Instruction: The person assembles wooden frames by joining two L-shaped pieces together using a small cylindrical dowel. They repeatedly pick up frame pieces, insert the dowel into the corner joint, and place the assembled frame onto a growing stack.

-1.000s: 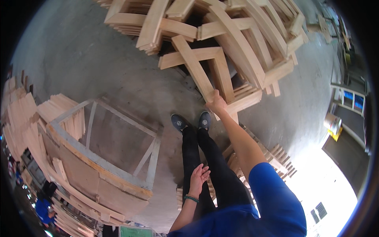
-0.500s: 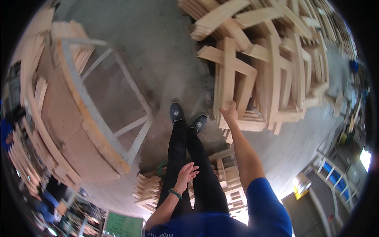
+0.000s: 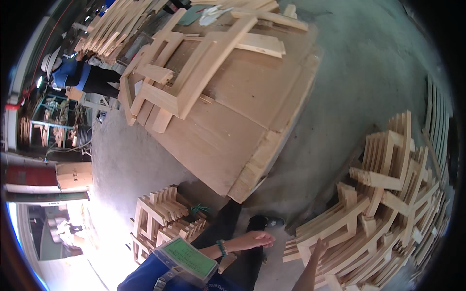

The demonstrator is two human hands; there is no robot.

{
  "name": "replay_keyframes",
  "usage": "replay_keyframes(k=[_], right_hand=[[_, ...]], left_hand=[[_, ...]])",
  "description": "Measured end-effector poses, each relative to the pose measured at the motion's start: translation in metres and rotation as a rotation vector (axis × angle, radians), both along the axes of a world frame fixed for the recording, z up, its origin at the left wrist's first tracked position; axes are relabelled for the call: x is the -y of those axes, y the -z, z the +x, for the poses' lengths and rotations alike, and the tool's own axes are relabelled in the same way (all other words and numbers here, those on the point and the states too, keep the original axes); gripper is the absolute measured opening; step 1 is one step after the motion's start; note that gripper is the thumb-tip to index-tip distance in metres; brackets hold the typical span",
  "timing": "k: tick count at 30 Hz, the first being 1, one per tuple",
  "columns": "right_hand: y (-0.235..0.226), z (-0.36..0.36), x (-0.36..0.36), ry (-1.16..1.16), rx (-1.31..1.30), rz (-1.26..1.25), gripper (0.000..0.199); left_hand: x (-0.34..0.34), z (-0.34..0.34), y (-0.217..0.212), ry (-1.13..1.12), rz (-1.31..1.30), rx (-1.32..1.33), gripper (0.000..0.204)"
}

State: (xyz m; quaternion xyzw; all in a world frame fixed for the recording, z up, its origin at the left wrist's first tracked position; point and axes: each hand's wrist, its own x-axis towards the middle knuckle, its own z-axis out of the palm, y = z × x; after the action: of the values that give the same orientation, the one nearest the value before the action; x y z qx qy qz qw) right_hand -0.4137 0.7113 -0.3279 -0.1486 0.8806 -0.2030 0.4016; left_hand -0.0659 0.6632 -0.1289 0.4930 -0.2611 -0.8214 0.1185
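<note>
My right hand (image 3: 318, 250) reaches to the near side of a stack of pale wooden frames at the lower right. Its fingers are closed on the edge of a wooden frame (image 3: 335, 225); part of the grip is hard to see. In front of my body, my left hand (image 3: 256, 239) hangs with its fingers loosely curled together and nothing visible in them. A beaded bracelet circles that wrist. Farther off, angular wooden frames (image 3: 194, 77) lie on a cardboard-covered table (image 3: 228, 140), away from both hands.
More stacked frames (image 3: 155, 213) stand on the floor left of my legs. A white glove (image 3: 213, 15) and loose boards lie at the table's far end. Another person (image 3: 80, 75) in a hat works by a wood pile (image 3: 116, 29) at the far left. A cardboard box (image 3: 74, 174) sits at left.
My view has swung left, so the table fills the middle and the frame stack sits lower right. My right hand remains at the stack. The left hand's fingers have curled in.
</note>
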Motion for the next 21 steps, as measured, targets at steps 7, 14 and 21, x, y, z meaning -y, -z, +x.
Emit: replay_keyframes(k=[7, 14, 21], right_hand=[[-0.016, 0.082, 0.009, 0.144, 0.126, -0.295, 0.042], [-0.085, 0.213, 0.063, -0.084, -0.092, -0.383, 0.028], [-0.147, 0.265, 0.073, 0.089, -0.181, -0.495, 0.032]], left_hand=[[0.213, 0.190, -0.104, 0.011, -1.293, 1.195, 0.035], [0.404, 0.271, -0.097, 0.228, -1.093, 1.274, 0.085], [0.389, 0.268, -0.082, 0.308, -1.249, 1.306, 0.081]])
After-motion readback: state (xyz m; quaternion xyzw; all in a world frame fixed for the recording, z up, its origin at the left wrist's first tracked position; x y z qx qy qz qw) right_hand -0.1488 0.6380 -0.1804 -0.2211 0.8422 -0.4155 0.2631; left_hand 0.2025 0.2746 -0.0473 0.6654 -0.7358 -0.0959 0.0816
